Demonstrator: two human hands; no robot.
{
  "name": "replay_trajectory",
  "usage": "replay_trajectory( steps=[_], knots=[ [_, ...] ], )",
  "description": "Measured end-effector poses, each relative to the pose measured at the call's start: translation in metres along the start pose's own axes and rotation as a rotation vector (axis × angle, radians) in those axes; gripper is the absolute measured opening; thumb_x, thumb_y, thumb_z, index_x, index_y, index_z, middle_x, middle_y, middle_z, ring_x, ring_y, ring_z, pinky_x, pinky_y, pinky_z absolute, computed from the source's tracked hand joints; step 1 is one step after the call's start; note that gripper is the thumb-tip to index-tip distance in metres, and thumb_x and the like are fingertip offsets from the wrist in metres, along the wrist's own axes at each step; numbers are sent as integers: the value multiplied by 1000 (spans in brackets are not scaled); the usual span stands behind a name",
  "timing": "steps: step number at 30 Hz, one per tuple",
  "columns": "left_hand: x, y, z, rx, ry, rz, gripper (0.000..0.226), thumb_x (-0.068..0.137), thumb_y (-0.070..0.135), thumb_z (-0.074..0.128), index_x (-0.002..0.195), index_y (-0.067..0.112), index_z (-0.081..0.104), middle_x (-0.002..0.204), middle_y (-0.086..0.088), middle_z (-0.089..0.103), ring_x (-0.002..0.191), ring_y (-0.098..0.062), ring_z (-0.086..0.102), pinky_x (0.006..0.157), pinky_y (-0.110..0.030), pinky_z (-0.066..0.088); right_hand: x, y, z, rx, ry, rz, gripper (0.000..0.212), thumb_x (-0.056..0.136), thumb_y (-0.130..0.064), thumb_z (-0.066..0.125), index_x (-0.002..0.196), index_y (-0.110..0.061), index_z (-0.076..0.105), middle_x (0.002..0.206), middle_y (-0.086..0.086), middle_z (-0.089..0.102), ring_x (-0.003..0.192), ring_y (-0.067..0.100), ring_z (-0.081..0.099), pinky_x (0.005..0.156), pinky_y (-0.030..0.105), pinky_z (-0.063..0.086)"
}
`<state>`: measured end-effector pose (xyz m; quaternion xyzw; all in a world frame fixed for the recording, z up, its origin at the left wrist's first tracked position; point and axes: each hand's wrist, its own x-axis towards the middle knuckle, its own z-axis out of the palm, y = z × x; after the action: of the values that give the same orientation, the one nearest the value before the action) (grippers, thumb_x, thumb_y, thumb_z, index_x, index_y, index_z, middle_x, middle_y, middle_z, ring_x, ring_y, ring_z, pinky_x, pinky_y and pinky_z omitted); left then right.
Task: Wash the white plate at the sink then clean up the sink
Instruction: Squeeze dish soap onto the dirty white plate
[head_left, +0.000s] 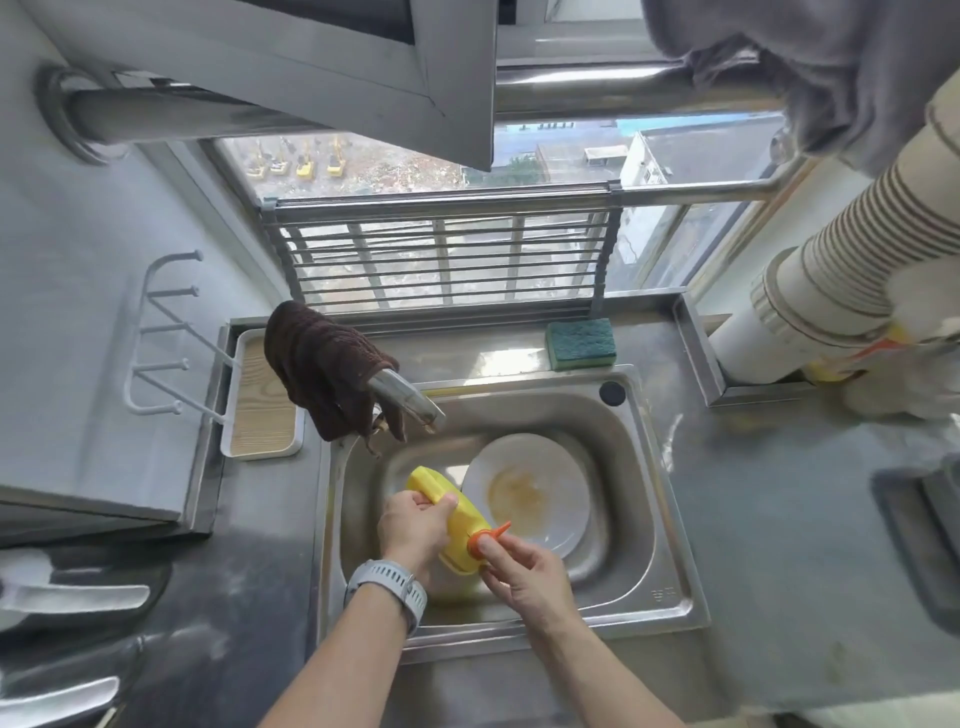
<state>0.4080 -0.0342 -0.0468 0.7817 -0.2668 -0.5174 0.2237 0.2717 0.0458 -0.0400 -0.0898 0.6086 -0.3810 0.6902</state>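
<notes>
Plainly, from the head view, the step in hand is getting detergent onto the round white plate (530, 491), which leans tilted inside the stainless steel sink (660, 525), its far rim higher than its near rim, with a brownish smear at its middle. A yellow plastic detergent bottle (460, 525) is held over the left part of the basin, lying almost on its side with its orange flip cap (485, 538) pointing right, just over the plate's near-left edge.

To do this well, I judge the cap should be flipped fully open before squeezing, the spout kept aimed at the stain and not the bare basin, and only a little soap let out; the green-and-yellow scrubbing sponge (581, 343) sits on the far ledge of the worktop, ready to be fetched afterwards.

The left hand (415, 525), with a grey watch (387, 584) on its wrist, comes in from the near side and wraps its fingers round the bottle's handle, knuckles up. The right hand (524, 574) reaches in from the near right; its thumb and forefinger pinch the orange cap, the other fingers loosely curled beneath.

A dark brown cloth (322, 369) hangs over the metal tap (408, 400) at the sink's far left; no water can be seen running.
</notes>
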Motion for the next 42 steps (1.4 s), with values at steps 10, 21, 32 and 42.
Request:
replay_trajectory(
  steps=[10, 21, 32, 42],
  knots=[
    [-18, -12, -17, -110, 25, -70, 13, 89, 16, 77, 80, 9, 72, 93, -16, 76, 89, -29, 74, 78, -43, 65, -21, 0, -1, -139, -55, -27, 57, 59, -42, 93, 106, -15, 77, 110, 2, 76, 99, 16, 74, 90, 39, 60],
    [-121, 71, -13, -195, 5, 159, 18, 91, 29, 75, 95, 12, 73, 91, -4, 76, 86, -19, 73, 70, -35, 65, -95, -86, -31, -513, -14, -468, 70, 60, -48, 92, 122, -34, 64, 120, -16, 64, 93, 8, 68, 80, 35, 60],
    [-197, 172, 128, -216, -256, 249, 20, 86, 35, 79, 83, 17, 73, 84, -5, 76, 80, -21, 75, 77, -44, 66, -140, -194, -141, -669, 288, -689, 43, 64, -34, 92, 100, -35, 69, 93, -18, 68, 93, 1, 66, 70, 14, 56],
    [-213, 172, 244, 140, -609, 349, 32, 74, 55, 65, 85, 26, 76, 83, -1, 79, 73, -14, 72, 83, -43, 64, -101, -285, -314, -794, 624, -587, 19, 84, -14, 78, 101, -17, 72, 95, 3, 74, 93, 26, 69, 85, 39, 50]
  ],
)
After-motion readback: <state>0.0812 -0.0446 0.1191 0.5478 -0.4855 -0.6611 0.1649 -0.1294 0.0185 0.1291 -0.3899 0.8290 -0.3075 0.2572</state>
